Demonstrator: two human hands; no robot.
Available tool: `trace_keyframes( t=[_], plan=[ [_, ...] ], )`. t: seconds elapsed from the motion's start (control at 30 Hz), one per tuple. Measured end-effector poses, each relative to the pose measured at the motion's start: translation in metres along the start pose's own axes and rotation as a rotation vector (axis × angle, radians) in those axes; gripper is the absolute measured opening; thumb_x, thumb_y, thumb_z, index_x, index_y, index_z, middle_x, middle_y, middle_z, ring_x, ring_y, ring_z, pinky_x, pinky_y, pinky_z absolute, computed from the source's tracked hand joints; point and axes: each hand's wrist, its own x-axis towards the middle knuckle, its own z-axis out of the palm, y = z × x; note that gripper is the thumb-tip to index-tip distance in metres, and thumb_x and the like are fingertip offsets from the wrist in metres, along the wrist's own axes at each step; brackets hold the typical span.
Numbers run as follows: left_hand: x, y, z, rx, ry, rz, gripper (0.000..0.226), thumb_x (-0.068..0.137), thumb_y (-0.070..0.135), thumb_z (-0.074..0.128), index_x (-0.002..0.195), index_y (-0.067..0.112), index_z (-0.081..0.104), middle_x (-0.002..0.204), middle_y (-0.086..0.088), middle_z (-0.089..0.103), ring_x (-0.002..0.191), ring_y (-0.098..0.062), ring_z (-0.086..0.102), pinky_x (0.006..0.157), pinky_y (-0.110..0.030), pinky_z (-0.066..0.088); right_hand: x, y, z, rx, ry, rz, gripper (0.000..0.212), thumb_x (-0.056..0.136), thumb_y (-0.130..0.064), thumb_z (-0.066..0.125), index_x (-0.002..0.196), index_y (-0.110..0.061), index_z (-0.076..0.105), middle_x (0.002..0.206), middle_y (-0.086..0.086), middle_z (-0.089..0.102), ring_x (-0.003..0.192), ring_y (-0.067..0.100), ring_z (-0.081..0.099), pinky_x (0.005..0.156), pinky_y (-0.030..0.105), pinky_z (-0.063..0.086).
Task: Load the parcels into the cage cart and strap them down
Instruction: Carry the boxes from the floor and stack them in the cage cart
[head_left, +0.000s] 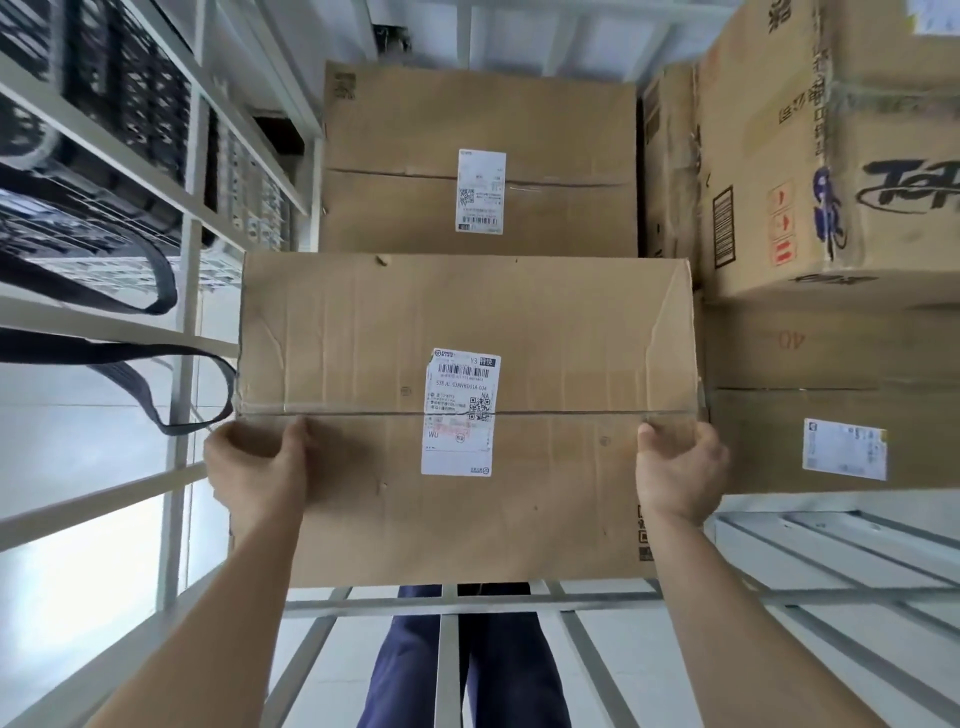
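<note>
**Left hand (254, 467) and right hand (680, 470) both gripping one parcel (363, 338) at cage cart (447, 605) near edge**

- Left hand: clamped on the parcel's left edge, thumb on the top face just under the taped seam. Fingers wrap the side, out of sight.
- Right hand: same grip on the right edge, thumb on top, fingers hidden round the side.
- Held parcel: brown carton, creased, white shipping label (460, 410) across the seam. It sits flat, near-left in the cart. Cannot tell whether it rests on anything below.
- Back parcel (415, 124): against the cart's far edge. Its front meets the held parcel's far edge in view; contact unclear.
- Right side: two stacked cartons, upper carton (779, 130) printed, lower carton (779, 353) labelled. The lower one is just beside the held parcel's right edge.
- Straps (130, 296): black webbing loops hanging on the cart's left wall bars; one loop touches the held parcel's left edge.
- Shelving (104, 124) with dark crates sits beyond the left wall.
- Navy trousers (498, 675) show through the near bars.
</note>
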Motion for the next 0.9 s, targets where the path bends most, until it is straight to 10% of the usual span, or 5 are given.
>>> trace_keyframes(
  t=[0.9],
  plan=[
    [0.047, -0.051, 0.099, 0.224, -0.369, -0.053, 0.090, 0.072, 0.019, 0.084, 0.142, 0.013, 0.028, 0.139, -0.010, 0.045, 0.127, -0.030, 0.045, 0.103, -0.040, 0.042, 0.069, 0.053, 0.104, -0.117, -0.238, -0.034, 0.077, 0.088, -0.035, 0.069, 0.149, -0.007, 0.029, 0.152, 0.015, 0.031, 0.137, 0.036, 0.036, 0.107, 0.045, 0.037]
  ],
)
